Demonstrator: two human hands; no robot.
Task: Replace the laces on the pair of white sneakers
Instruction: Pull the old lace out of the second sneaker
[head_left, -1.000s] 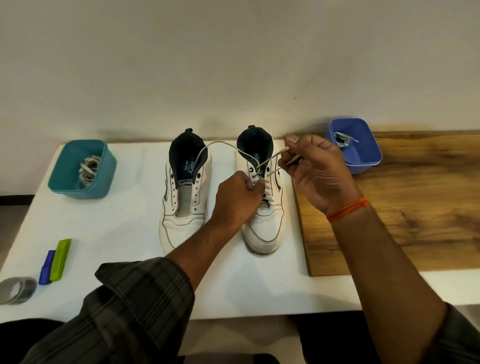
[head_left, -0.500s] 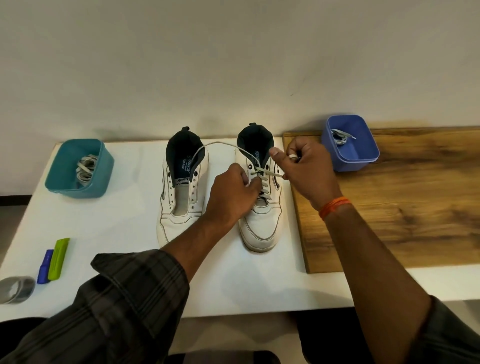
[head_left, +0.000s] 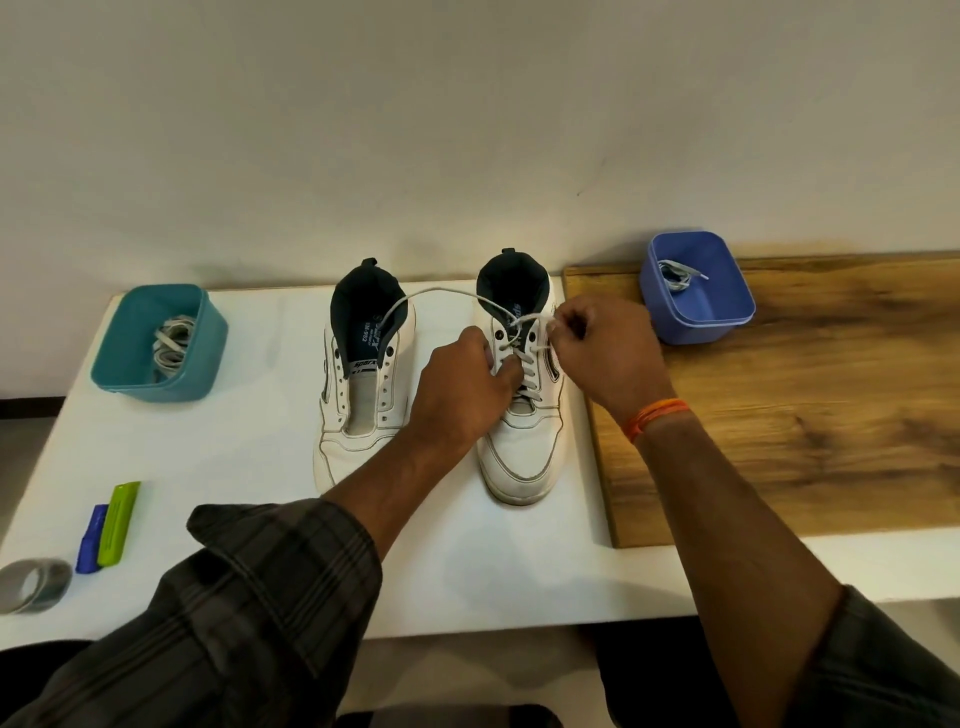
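Two white sneakers stand side by side on the white table (head_left: 249, 467), toes toward me. The left sneaker (head_left: 358, 395) has no lace. The right sneaker (head_left: 524, 441) is partly laced with a white lace (head_left: 441, 293), whose free end arcs over to the left sneaker's collar. My left hand (head_left: 462, 384) presses on the right sneaker's eyelets, fingers closed on the lace rows. My right hand (head_left: 602, 348) pinches the other lace end at the upper right eyelets.
A teal tub (head_left: 156, 343) with laces sits at the back left. A blue tub (head_left: 696, 286) with a lace stands on the wooden board (head_left: 805, 415) at right. A green and blue tool (head_left: 109, 525) and a tape roll (head_left: 34, 584) lie at the front left.
My right hand has come down and left from a raised pull to the sneaker's upper eyelets, shortening the stretched lace. My left hand stays on the sneaker.
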